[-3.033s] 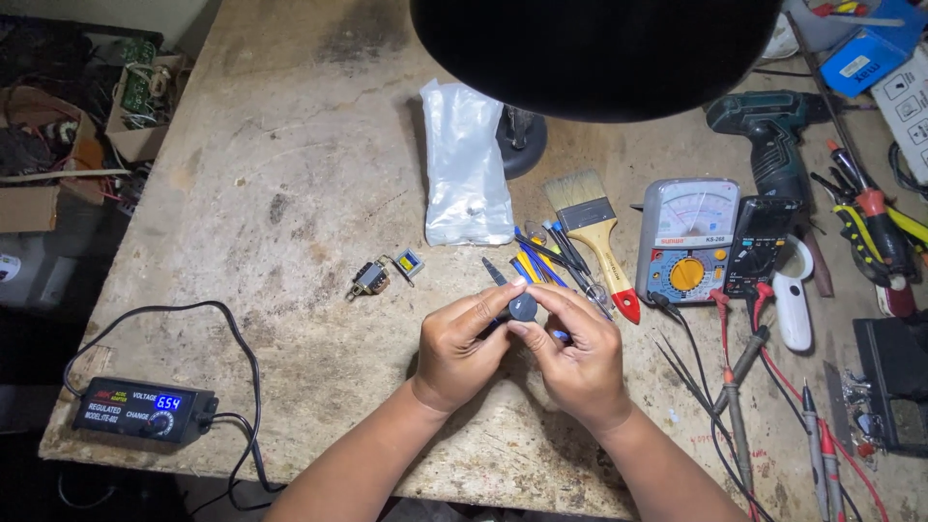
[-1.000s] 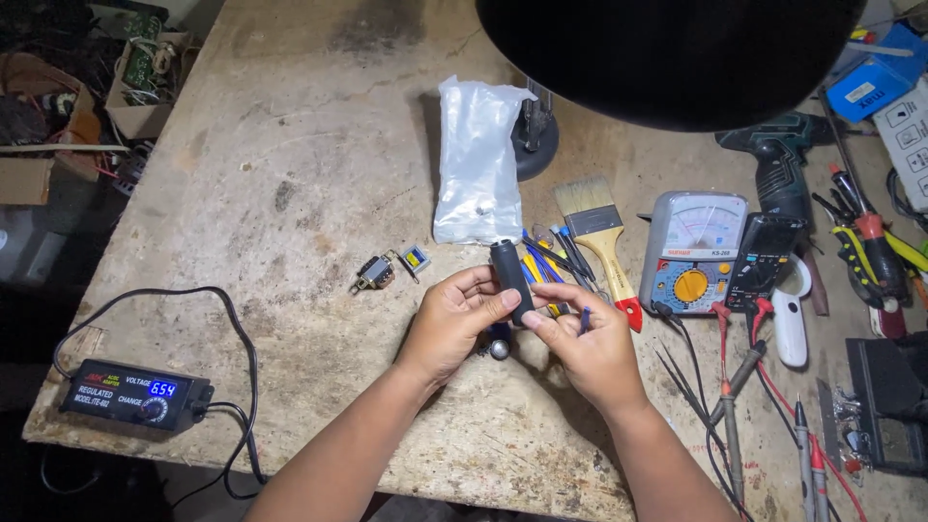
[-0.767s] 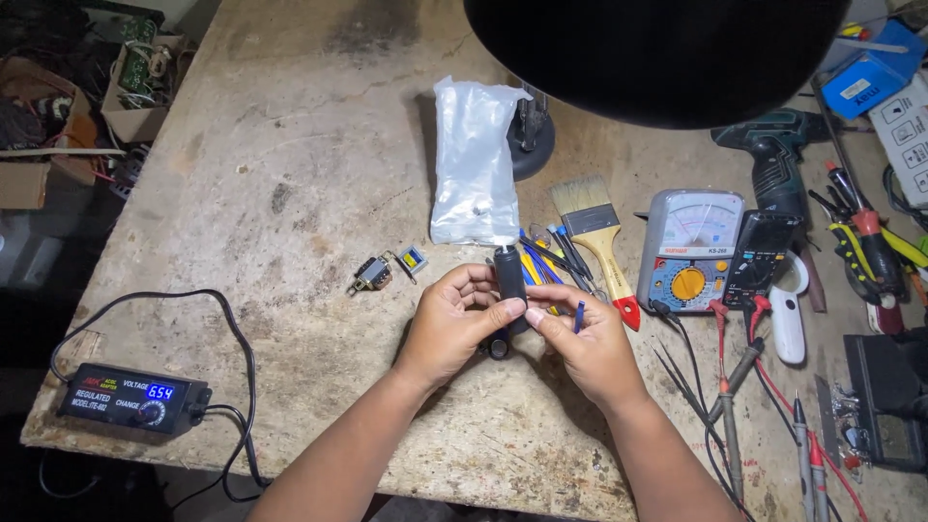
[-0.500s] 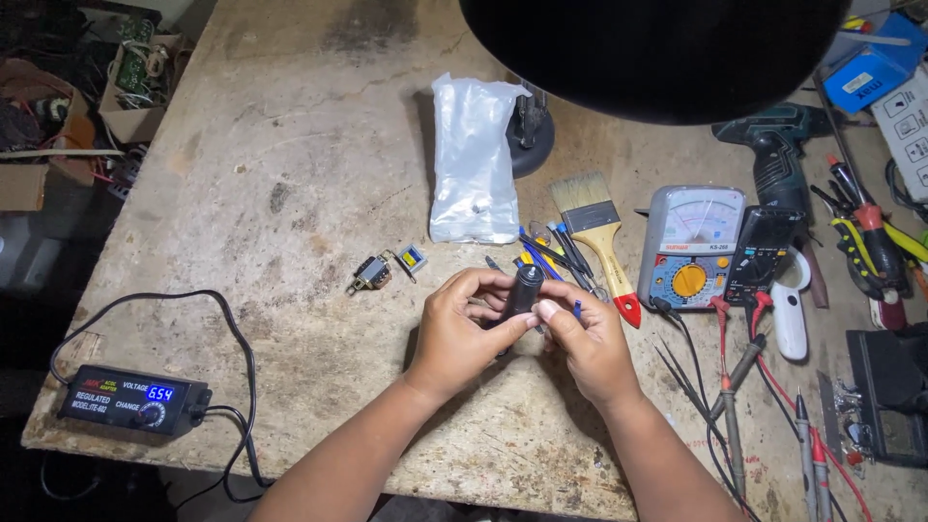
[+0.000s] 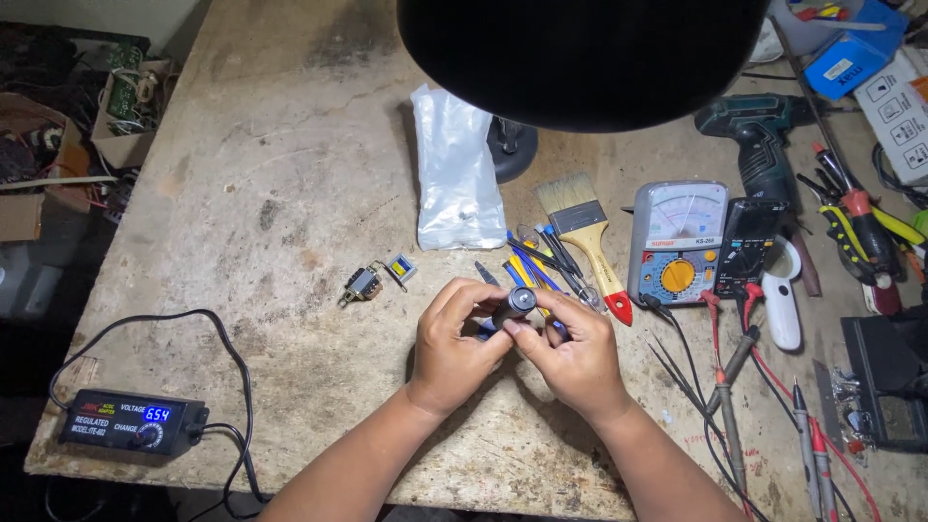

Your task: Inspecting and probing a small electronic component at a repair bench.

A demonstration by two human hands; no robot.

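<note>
Small dark cylindrical part [image 5: 514, 304], round grey end face turned up toward the camera, pinched between both hands above the middle of the tabletop's [image 5: 271, 174] near half. Left hand [image 5: 456, 340] curled around it from the left, fingers closed on its side; right hand [image 5: 570, 350] closed against it from the right and below, thumb and fingertips touching the part. Half a second ago held more upright as a long dark body; now tipped so the end face shows.

Just behind the hands, a cluster of blue and yellow handled small tools [image 5: 536, 266], partly hidden by the fingers. Left of the hands, apart from them, a small metal component with wire [image 5: 362, 284] and a tiny blue and yellow block [image 5: 400, 268], unmoved since earlier. Farther back, a clear plastic bag [image 5: 454, 169] lying flat, with a paintbrush [image 5: 585, 237] to its right. Toward the right edge, an analog multimeter [image 5: 677, 242], a dark digital meter [image 5: 749, 246] beside it, and a green cordless drill [image 5: 764, 135]. Red and black probe leads [image 5: 730, 377] trailing toward the near right corner. At the near left corner, a black power adapter with lit blue display [image 5: 130, 421], cable looping over the top.
</note>
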